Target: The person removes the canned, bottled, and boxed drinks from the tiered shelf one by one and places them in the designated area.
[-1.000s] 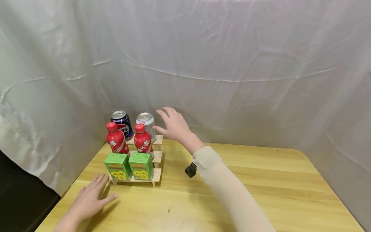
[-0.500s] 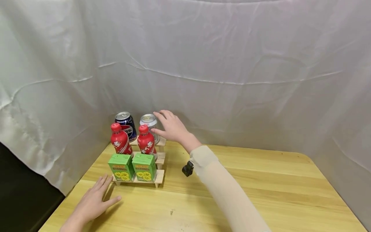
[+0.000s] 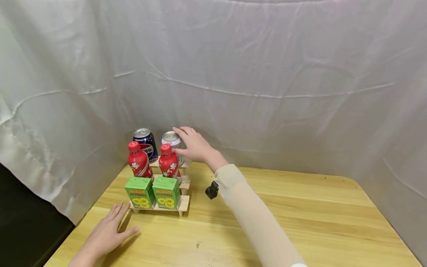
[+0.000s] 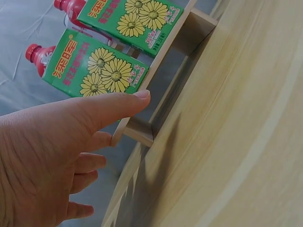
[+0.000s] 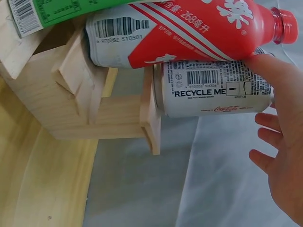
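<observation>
In the head view, my right hand (image 3: 195,144) is at the upper part of the silver-white Coca-Cola can (image 3: 171,138), thumb in front and fingers behind. The right wrist view shows the can's top end between thumb (image 5: 270,68) and fingers; the index finger is mostly hidden. The can stands upright on the top step of a small wooden tiered stand (image 3: 184,203). My left hand (image 3: 105,233) has spread, straight fingers, with fingertips right at the stand's front left corner. Its thumb (image 4: 118,106) overlaps the lower step in the left wrist view.
A dark blue cola can (image 3: 145,142) shares the top step. Two red bottles (image 3: 138,163) occupy the middle step, close before the cans. Two green drink cartons (image 3: 140,193) fill the bottom step. Grey-white curtains (image 3: 250,111) hang behind the wooden table (image 3: 300,222).
My right hand has moved left onto the silver-white can, its thumb and fingers now around the top. The head view has shifted slightly; the left hand stays by the stand's corner.
</observation>
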Motion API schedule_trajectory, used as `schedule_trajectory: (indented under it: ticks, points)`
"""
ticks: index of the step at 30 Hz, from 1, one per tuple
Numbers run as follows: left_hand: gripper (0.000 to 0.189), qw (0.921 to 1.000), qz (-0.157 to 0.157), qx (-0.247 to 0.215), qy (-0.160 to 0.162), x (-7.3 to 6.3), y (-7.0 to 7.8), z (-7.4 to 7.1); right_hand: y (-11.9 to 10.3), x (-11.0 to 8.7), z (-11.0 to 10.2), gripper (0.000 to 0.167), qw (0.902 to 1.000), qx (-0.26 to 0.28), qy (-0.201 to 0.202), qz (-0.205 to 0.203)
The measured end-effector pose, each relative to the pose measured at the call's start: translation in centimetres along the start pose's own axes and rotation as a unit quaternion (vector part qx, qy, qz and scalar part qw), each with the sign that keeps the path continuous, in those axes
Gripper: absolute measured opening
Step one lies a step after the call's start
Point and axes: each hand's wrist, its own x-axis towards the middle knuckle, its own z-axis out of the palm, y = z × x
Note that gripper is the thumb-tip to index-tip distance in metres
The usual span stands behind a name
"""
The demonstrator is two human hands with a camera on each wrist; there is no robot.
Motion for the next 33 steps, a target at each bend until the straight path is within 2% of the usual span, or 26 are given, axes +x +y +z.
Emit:
schedule_trajectory:
  ticks: [7, 17, 26, 33]
  points:
    - [0.094, 1.0, -0.002, 0.001, -0.001, -0.2, -0.1, 0.0, -0.1, 0.7, -0.3, 0.082, 0.9992, 0.023, -0.03, -0.011]
    - [0.094, 1.0, -0.007, -0.002, -0.006, -0.6, -0.1, -0.1, -0.6, 1.1, -0.6, 0.078, 0.9976, 0.053, -0.041, -0.018]
    - [0.094, 0.9999, -0.008, 0.001, -0.007, -0.6, 0.0, -0.2, -0.3, 1.3, -0.2, 0.075, 0.9968, 0.074, -0.029, -0.008]
    - [0.094, 1.0, -0.006, -0.004, 0.001, -0.5, 0.1, -0.1, -0.2, 1.0, -0.4, 0.075, 0.9969, 0.079, -0.005, 0.003]
